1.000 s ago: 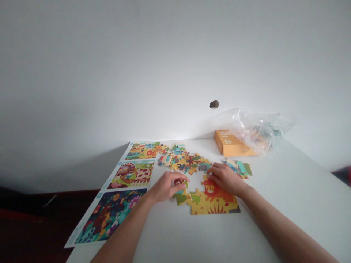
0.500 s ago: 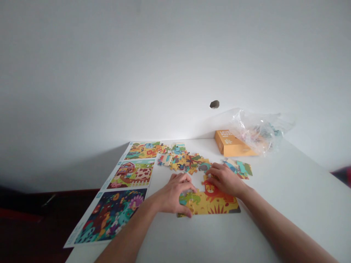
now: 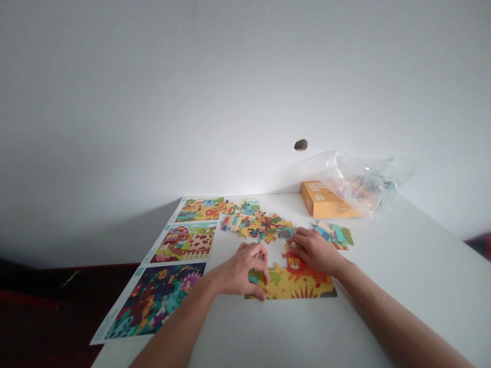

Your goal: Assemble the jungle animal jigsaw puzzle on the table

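A partly joined jigsaw puzzle (image 3: 312,290) lies flat on the table, showing a red lion, a yellow ground and a green crocodile. At its left end my left hand (image 3: 243,268) is closed on a puzzle piece (image 3: 253,277) with green and teal on it, thumb at the near edge and fingers at the far edge. My right hand (image 3: 316,250) lies over the upper right part of the puzzle, its bent fingers pressed on the pieces by the lion. The palm hides some of that part.
Loose puzzle pieces (image 3: 264,225) lie heaped beyond the hands, with several more pieces (image 3: 337,235) right of them. Three printed picture sheets (image 3: 157,301) line the table's left side. An orange puzzle box (image 3: 330,208) and a clear plastic bag (image 3: 368,186) stand at the back right.
My left hand has shifted slightly left and its fingers have drawn in, with the left end piece now slightly further left. My right hand stays in place on the puzzle.
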The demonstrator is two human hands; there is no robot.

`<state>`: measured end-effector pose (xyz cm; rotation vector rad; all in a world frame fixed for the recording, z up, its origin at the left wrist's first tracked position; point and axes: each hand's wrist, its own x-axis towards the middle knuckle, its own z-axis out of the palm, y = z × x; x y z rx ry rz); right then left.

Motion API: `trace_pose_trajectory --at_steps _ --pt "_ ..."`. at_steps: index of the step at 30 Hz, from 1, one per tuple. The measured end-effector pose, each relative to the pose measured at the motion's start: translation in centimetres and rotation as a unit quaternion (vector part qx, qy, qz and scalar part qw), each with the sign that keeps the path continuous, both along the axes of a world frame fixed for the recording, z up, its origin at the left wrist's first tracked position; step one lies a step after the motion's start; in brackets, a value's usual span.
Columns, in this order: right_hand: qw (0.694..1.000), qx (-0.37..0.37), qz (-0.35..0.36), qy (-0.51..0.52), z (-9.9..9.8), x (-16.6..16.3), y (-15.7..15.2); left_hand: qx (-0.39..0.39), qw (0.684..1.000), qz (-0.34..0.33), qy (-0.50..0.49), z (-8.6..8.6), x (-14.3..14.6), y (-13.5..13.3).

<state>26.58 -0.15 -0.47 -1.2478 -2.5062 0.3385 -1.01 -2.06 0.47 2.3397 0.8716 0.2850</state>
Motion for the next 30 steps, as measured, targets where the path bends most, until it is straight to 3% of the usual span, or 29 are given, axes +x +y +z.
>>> trace_pose_trajectory --at_steps 30 --pt "1.000 -0.001 0.000 0.010 -0.41 0.14 0.03 -0.011 1.000 0.008 -0.009 -0.02 -0.21 0.06"
